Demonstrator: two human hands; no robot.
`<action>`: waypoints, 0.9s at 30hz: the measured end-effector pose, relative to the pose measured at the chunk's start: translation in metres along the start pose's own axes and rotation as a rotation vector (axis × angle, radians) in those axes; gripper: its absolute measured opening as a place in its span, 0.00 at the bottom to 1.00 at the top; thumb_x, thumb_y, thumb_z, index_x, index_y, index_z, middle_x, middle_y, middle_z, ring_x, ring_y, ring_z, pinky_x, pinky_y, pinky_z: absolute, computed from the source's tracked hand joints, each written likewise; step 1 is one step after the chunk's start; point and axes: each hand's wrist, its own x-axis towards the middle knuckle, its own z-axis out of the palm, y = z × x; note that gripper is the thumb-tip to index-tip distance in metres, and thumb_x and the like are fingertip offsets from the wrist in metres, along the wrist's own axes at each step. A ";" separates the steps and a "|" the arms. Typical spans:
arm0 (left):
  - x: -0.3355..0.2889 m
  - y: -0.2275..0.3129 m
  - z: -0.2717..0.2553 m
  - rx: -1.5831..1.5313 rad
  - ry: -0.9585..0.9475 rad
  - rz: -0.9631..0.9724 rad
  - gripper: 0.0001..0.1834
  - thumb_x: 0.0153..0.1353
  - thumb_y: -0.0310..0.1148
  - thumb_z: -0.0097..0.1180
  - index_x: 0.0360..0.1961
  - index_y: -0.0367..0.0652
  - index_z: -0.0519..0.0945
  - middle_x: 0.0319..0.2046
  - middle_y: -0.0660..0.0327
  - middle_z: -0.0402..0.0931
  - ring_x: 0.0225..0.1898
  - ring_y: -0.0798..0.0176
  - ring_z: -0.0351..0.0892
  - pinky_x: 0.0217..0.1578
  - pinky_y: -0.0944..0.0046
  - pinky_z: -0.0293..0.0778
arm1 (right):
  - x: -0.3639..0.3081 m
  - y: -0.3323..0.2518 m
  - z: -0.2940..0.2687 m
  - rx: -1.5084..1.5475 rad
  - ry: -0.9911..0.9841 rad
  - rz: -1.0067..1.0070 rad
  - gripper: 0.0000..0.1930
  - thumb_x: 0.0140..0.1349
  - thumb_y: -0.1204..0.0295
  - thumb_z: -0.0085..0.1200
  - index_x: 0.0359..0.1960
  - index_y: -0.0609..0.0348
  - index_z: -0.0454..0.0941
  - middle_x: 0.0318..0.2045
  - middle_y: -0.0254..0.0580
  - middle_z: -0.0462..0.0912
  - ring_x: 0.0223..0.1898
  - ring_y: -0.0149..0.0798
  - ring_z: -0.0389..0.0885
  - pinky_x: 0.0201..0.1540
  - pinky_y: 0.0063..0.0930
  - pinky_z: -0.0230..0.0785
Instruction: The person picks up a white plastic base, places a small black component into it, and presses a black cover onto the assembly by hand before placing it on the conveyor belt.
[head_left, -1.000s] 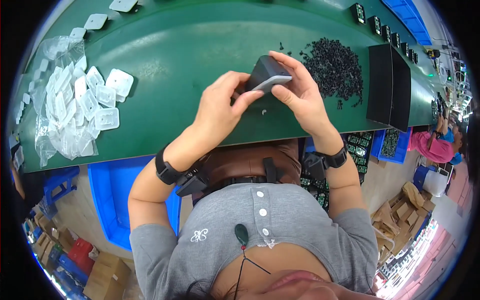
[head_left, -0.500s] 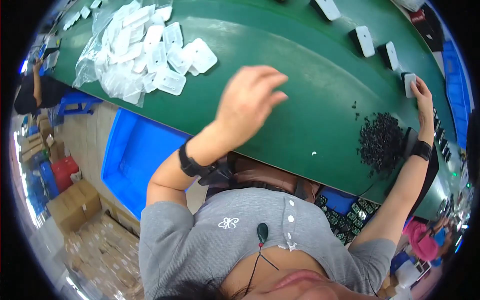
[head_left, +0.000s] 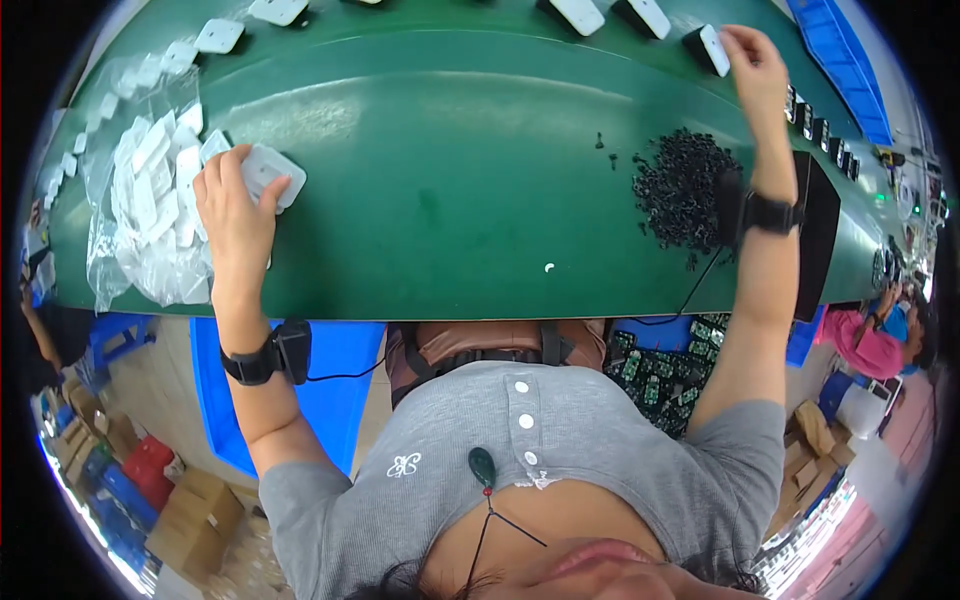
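Observation:
My left hand (head_left: 237, 205) is at the right edge of the pile on the left, its thumb and fingers closed on a translucent white plastic cover (head_left: 275, 172). Beside it lies the pile of similar white covers (head_left: 150, 195), partly in a clear plastic bag (head_left: 103, 250). At the far right, my right hand (head_left: 762, 85) has its fingertips at the edge of a small black box with a white top (head_left: 715, 50). That box stands tilted on the green table. Each of my wrists wears a black strapped device.
A heap of small black parts (head_left: 685, 190) lies on the green table (head_left: 450, 200), near my right forearm. More white-topped boxes (head_left: 578, 14) stand along the far side. A blue bin (head_left: 225, 400) is below the table's left front edge. Green circuit boards (head_left: 655, 375) sit below its right front edge.
My left hand has gone from over the open table to the white covers and closed on one. My right hand stays at a white-topped box. The whole view has turned.

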 end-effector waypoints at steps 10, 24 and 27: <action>0.011 0.065 -0.021 -0.064 0.025 0.028 0.24 0.47 0.24 0.65 0.45 0.37 0.69 0.46 0.49 0.68 0.44 0.43 0.71 0.43 0.52 0.70 | -0.132 -0.117 0.071 -0.120 -0.211 -0.099 0.10 0.52 0.73 0.63 0.33 0.61 0.75 0.27 0.42 0.75 0.26 0.41 0.76 0.31 0.30 0.71; 0.032 0.169 -0.009 -1.284 -0.408 -0.300 0.20 0.58 0.22 0.58 0.54 0.44 0.75 0.25 0.65 0.71 0.20 0.75 0.69 0.20 0.74 0.68 | -0.119 -0.174 0.053 1.066 -0.352 0.635 0.05 0.60 0.75 0.59 0.29 0.61 0.75 0.26 0.30 0.77 0.27 0.23 0.72 0.31 0.16 0.65; 0.039 0.194 0.001 -1.196 -0.274 -0.030 0.16 0.55 0.21 0.60 0.46 0.43 0.78 0.27 0.61 0.73 0.23 0.65 0.74 0.23 0.67 0.71 | -0.124 -0.176 0.057 1.104 -0.323 0.617 0.06 0.60 0.72 0.60 0.31 0.60 0.76 0.26 0.30 0.79 0.26 0.21 0.72 0.29 0.15 0.64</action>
